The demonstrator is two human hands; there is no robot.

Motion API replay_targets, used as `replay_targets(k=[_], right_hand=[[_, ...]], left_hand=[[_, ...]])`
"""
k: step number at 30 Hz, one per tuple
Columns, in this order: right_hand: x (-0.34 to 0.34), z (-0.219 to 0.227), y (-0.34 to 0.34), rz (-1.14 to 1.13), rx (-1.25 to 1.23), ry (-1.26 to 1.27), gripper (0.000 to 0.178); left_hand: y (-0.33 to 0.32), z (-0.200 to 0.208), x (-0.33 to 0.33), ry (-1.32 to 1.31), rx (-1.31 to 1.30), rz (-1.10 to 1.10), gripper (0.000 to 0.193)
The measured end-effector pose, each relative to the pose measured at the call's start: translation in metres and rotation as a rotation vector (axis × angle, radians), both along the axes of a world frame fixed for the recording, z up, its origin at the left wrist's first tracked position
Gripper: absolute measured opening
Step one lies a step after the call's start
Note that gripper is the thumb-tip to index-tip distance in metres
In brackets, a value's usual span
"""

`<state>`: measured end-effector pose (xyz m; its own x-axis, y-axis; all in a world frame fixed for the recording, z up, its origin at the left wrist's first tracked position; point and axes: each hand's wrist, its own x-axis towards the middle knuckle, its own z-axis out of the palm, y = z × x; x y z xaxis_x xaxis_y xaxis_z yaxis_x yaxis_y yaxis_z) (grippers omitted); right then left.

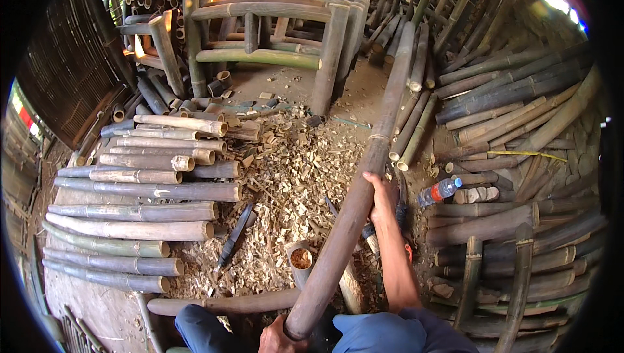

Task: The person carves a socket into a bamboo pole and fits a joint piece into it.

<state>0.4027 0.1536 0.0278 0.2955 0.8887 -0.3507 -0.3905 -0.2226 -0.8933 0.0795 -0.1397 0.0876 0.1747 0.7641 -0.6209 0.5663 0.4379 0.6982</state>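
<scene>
A long brown bamboo pole (351, 223) slants from my lap up and away to the far right, passing over the wood chips. My right hand (382, 198) grips its right side about midway, thumb on top. Down by my knees, my left hand (278, 338) holds the near end from the left, its fingers partly hidden. Under the pole, a short upright bamboo piece (301, 261) stands with its hollow end up, chips inside. A dark long-bladed knife (236, 236) lies on the chips to the left. A horizontal bamboo length (227, 304) lies just before my knees.
Cut bamboo lengths (143, 211) lie in a row on the left. A bamboo frame (260, 34) stands ahead. More poles (520, 86) are stacked at right, near a plastic bottle (439, 192) with a blue lower part and red cap end. Chips (305, 158) cover the middle ground.
</scene>
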Motion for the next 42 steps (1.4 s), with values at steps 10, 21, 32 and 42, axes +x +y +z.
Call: replay_targets(k=[10, 21, 32, 42], right_hand=[[0.032, -0.010, 0.007, 0.206, -0.264, -0.152, 0.096], [0.011, -0.080, 0.075, 0.318, -0.294, -0.423, 0.074], [0.064, -0.085, -0.032, 1.064, -0.525, -1.497, 0.066], [0.018, -0.034, -0.108, 0.578, -0.400, -0.318, 0.026]], left_hand=[[0.163, -0.035, 0.127, 0.005, 0.255, 0.091, 0.080], [0.195, -0.062, 0.106, -0.094, 0.509, 0.149, 0.054], [0.083, -0.059, 0.090, -0.390, 0.266, -0.003, 0.039], [0.111, -0.032, 0.121, -0.444, 0.685, -0.218, 0.043]])
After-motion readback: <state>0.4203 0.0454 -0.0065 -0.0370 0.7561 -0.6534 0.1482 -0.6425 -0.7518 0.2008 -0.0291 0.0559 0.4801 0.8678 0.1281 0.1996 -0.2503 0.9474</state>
